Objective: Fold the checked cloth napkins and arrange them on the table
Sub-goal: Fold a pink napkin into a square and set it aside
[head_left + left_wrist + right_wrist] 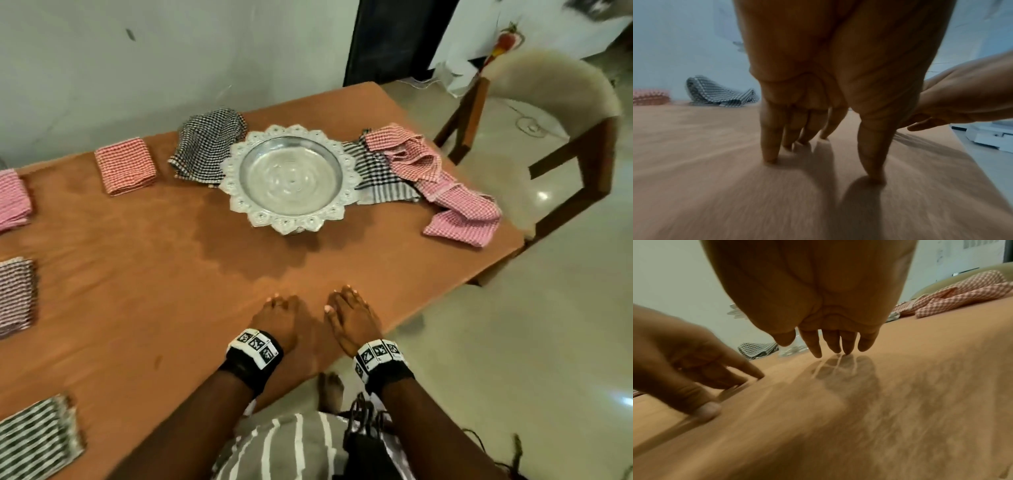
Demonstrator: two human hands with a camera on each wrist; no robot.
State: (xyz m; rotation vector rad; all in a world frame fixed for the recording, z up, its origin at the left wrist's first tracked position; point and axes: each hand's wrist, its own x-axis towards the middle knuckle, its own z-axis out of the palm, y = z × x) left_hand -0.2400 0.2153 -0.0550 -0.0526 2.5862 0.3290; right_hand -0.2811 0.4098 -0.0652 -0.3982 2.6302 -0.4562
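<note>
Both hands (318, 320) empty, fingers loosely straight, side by side over orange table (144, 274).

We record two bare forearms. Left wrist band (255, 356): black strap carrying a row of white tiles printed with black square-code markers. Right wrist band (380, 359): same make, with marker tiles wrapping round the side. Nails on the left hand (279, 318) and right hand (352, 318) are pale. Grey shirt with white stripes (291, 445); black cables (363, 421) bunch at the waist.
</note>
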